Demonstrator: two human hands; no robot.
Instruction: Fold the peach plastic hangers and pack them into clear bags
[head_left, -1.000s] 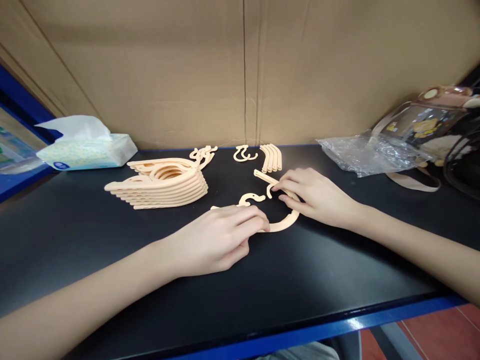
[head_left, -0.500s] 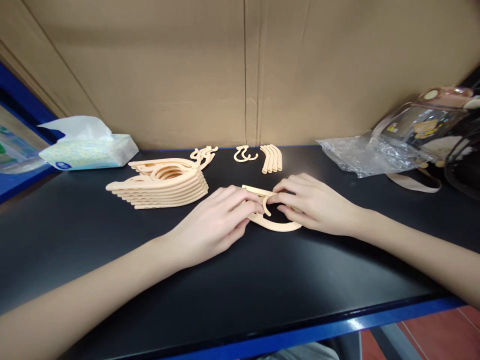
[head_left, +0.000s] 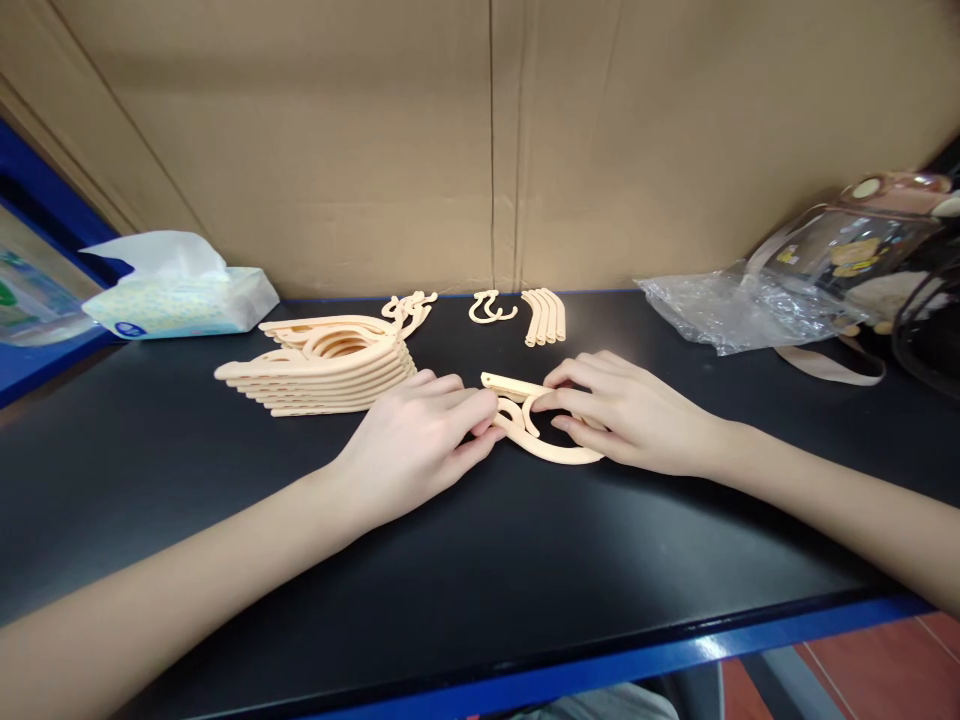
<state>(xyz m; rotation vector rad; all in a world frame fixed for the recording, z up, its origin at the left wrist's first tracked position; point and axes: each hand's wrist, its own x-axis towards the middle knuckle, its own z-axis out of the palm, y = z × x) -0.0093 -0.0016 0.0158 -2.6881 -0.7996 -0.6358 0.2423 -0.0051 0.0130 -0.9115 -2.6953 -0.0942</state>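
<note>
A cream plastic folding clothes hanger (head_left: 559, 455) lies folded on the black tabletop between my hands. My left hand (head_left: 424, 440) pinches its left end between thumb and fingers. From the other side, my right hand (head_left: 630, 415) grips the hanger near its curved hook, fingers bent; its fingertips cover part of the joint. One straight arm of the hanger points up and left behind the hook. Left of my hands stands a neat stack of matching folded hangers (head_left: 330, 385).
Loose hooks (head_left: 409, 308) lie behind the stack, with two more hooks (head_left: 491, 308) and several curved arm pieces (head_left: 545, 318) at the back. A tissue pack (head_left: 180, 300) sits left. A clear plastic bag (head_left: 735, 305) and a transparent bottle (head_left: 855, 245) are right.
My left hand has drawn back slightly left from the hook to the hanger's left end, uncovering the middle. My right hand has stayed nearly in place.
</note>
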